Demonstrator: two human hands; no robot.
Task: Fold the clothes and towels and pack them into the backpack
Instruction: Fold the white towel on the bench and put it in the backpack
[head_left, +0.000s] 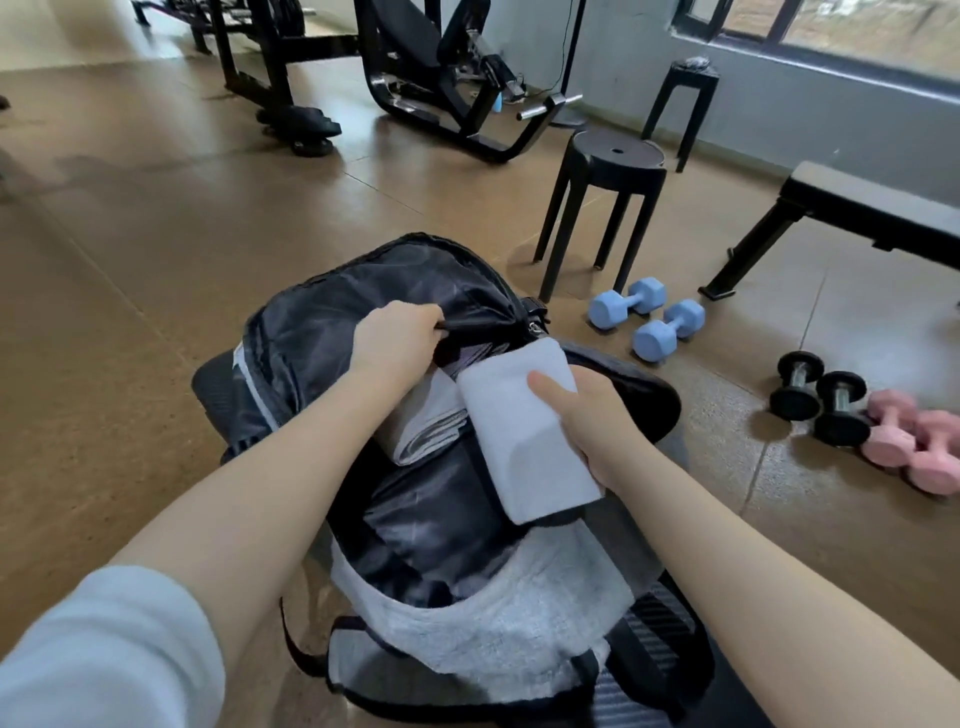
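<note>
Head view looks down at a black backpack (332, 332) lying open on the brown floor (130, 249). On the left the floor is wide and bare, out to the far gym machines (415, 67). The left hand (400, 338) pinches the edge of the bag's flap and holds it up. Under that hand a folded white towel (426, 421) sits inside the bag. Just to its right, the right hand (597, 415) grips another folded white towel (530, 436), thumb on top, over the open mouth. A gray towel (493, 629) lies across the near edge of the bag. On the right the floor is crowded: a black stool (613, 171), blue dumbbells (649, 317), black dumbbells (821, 395), pink dumbbells (914, 441) and a bench (857, 208).
</note>
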